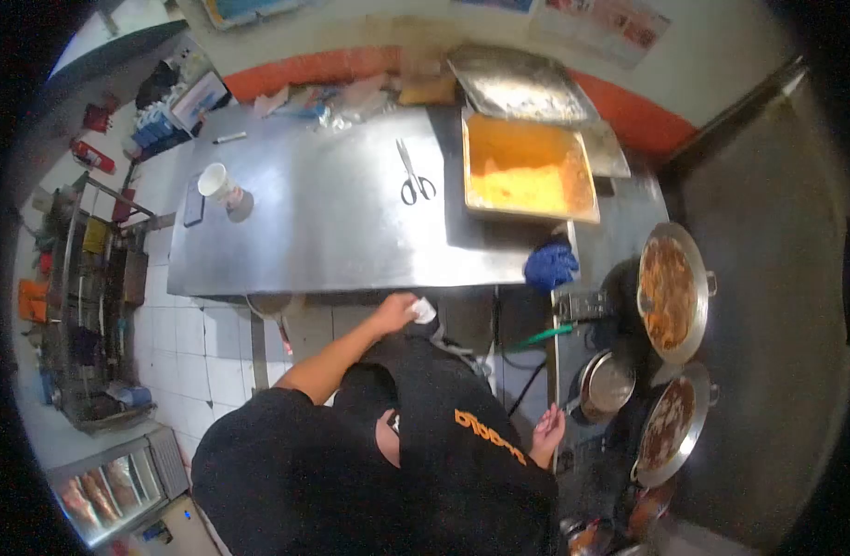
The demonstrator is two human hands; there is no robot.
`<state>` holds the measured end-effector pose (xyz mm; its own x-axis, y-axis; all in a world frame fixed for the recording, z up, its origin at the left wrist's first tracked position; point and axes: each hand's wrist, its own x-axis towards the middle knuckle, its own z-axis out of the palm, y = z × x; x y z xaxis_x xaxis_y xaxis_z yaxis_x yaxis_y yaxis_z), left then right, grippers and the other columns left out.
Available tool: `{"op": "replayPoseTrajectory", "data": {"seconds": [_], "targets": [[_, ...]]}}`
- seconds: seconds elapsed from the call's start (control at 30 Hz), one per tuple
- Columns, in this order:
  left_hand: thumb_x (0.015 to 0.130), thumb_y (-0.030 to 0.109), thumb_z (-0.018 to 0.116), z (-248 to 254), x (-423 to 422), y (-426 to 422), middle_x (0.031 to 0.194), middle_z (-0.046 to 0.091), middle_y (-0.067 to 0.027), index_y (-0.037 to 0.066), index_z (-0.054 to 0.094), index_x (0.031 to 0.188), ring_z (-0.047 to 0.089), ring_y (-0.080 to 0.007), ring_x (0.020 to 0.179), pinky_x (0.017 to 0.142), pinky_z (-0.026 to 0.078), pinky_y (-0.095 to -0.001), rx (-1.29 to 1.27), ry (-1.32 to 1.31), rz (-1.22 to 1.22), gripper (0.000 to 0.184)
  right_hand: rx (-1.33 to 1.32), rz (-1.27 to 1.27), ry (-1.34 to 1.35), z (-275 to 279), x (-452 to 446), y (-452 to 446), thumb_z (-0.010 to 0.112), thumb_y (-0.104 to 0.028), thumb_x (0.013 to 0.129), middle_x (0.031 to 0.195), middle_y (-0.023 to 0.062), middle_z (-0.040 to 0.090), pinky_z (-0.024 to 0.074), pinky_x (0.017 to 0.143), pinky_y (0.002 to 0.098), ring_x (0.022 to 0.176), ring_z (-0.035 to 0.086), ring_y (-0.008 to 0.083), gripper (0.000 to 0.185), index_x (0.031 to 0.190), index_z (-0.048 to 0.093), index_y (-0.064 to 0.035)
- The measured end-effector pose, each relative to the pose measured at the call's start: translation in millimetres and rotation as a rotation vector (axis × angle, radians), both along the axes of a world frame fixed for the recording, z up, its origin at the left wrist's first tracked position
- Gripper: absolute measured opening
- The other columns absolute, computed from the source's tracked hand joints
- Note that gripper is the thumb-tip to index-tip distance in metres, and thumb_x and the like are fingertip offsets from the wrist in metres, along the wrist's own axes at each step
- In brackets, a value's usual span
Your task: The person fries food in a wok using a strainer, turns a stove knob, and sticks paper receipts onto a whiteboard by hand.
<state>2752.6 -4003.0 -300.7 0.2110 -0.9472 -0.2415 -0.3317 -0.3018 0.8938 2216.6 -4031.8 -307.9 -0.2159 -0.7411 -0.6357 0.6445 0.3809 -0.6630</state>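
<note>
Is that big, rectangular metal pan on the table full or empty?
Neither: the rectangular metal pan is partly filled. A loose yellow-orange heap lies inside, with bare inner wall showing above it.

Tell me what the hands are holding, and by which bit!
The left hand holds a small white thing, maybe paper, by its left side. The right hand looks open, seemingly empty.

on the grey, flat metal tabletop [323, 227], a broad open lane lies between the white, tapered cup [216, 183] and the black-handled metal scissors [409, 168], a low obstacle. farther right, the deep, rectangular metal tray [536, 217] bars passage with its raised walls; the crumpled blue cloth [551, 267] obstructs the front edge. the round metal pot [610, 385] stands just beside the right hand [548, 431].
</note>
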Motion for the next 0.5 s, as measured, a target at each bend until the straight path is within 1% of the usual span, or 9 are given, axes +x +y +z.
{"op": "replayPoseTrajectory", "data": {"seconds": [0.03, 0.07, 0.1, 0.17, 0.2, 0.27, 0.3, 0.4, 0.5], "targets": [[0.075, 0.011, 0.064, 32, -6, -2, 0.09, 0.066, -0.014, 0.001, 0.061, 0.099, 0.062, -0.0196, 0.083, 0.074, 0.048, -0.035, 0.057, 0.054, 0.029, 0.026, 0.022, -0.01, -0.022, 8, 6, -1, 0.051, -0.025, 0.091, 0.094, 0.0079, 0.064, 0.0521, 0.061, 0.025, 0.071, 0.06, 0.0152, 0.022, 0.1, 0.058, -0.0058], [0.078, 0.009, 0.064, 35, -9, -5, 0.088, 0.066, -0.0105, 0.0, 0.06, 0.102, 0.061, -0.0147, 0.081, 0.073, 0.048, -0.0304, 0.037, 0.179, 0.056, 0.026, 0.038, -0.019, -0.048, 12, 4, 2, 0.051, -0.024, 0.091, 0.101, 0.0093, 0.064, 0.0525, 0.063, 0.0264, 0.073, 0.06, 0.0169, 0.021, 0.099, 0.058, -0.0055], [0.081, 0.01, 0.063, 54, -9, -9, 0.093, 0.066, -0.009, -0.001, 0.057, 0.109, 0.061, -0.0138, 0.085, 0.075, 0.048, -0.029, 0.051, 0.301, 0.036, 0.03, 0.041, 0.043, -0.038, 9, -6, 10, 0.051, -0.027, 0.091, 0.109, 0.0086, 0.06, 0.0506, 0.068, 0.028, 0.082, 0.056, 0.0176, 0.027, 0.107, 0.054, -0.0054], [0.084, 0.011, 0.061, 72, -11, -16, 0.097, 0.066, -0.0083, -0.001, 0.054, 0.114, 0.06, -0.0135, 0.09, 0.08, 0.046, -0.0284, 0.046, 0.494, 0.135, 0.034, 0.029, 0.18, -0.036, -13, -24, 9, 0.052, -0.032, 0.09, 0.124, 0.0072, 0.052, 0.0466, 0.078, 0.0312, 0.101, 0.049, 0.019, 0.042, 0.122, 0.047, -0.0052], [0.084, 0.011, 0.061, 86, -11, -18, 0.099, 0.065, -0.0085, -0.002, 0.053, 0.115, 0.06, -0.0136, 0.09, 0.08, 0.046, -0.0281, 0.034, 0.516, 0.137, 0.034, -0.012, 0.089, 0.001, -20, -19, 13, 0.05, -0.031, 0.091, 0.121, 0.0078, 0.054, 0.0474, 0.078, 0.0305, 0.095, 0.052, 0.0194, 0.042, 0.123, 0.045, -0.005], [0.085, 0.009, 0.059, 114, -10, -20, 0.102, 0.064, -0.0091, -0.003, 0.053, 0.115, 0.059, -0.0136, 0.09, 0.081, 0.045, -0.0274, 0.006, 0.558, 0.145, 0.033, 0.033, 0.03, 0.025, -3, -6, 22, 0.049, -0.035, 0.091, 0.119, 0.0083, 0.055, 0.0473, 0.08, 0.0314, 0.096, 0.053, 0.0217, 0.046, 0.125, 0.043, -0.0046], [0.085, 0.009, 0.059, 122, -10, -19, 0.103, 0.063, -0.0091, -0.004, 0.051, 0.117, 0.059, -0.0134, 0.091, 0.082, 0.045, -0.0271, -0.031, 0.604, 0.124, 0.035, 0.054, 0.004, 0.036, -6, -10, 28, 0.049, -0.036, 0.09, 0.118, 0.0085, 0.055, 0.0473, 0.081, 0.0319, 0.096, 0.054, 0.0229, 0.048, 0.126, 0.042, -0.0044], [0.086, 0.008, 0.058, 140, -11, -8, 0.105, 0.062, -0.0093, -0.004, 0.049, 0.119, 0.058, -0.0126, 0.093, 0.083, 0.045, -0.0266, -0.126, 0.708, 0.084, 0.037, 0.285, -0.156, 0.455, -14, -20, 39, 0.047, -0.038, 0.088, 0.103, 0.0113, 0.064, 0.0492, 0.075, 0.0354, 0.087, 0.06, 0.023, 0.038, 0.101, 0.06, -0.0044], [0.086, 0.005, 0.057, 156, -16, 15, 0.107, 0.062, -0.0094, -0.004, 0.047, 0.121, 0.058, -0.0122, 0.095, 0.084, 0.046, -0.0266, -0.175, 0.762, 0.101, 0.038, 0.487, -0.31, 1.422, -11, -30, 50, 0.049, -0.039, 0.084, 0.104, 0.0142, 0.064, 0.0466, 0.079, 0.0384, 0.093, 0.059, 0.0277, 0.046, 0.107, 0.06, -0.0009]]}}
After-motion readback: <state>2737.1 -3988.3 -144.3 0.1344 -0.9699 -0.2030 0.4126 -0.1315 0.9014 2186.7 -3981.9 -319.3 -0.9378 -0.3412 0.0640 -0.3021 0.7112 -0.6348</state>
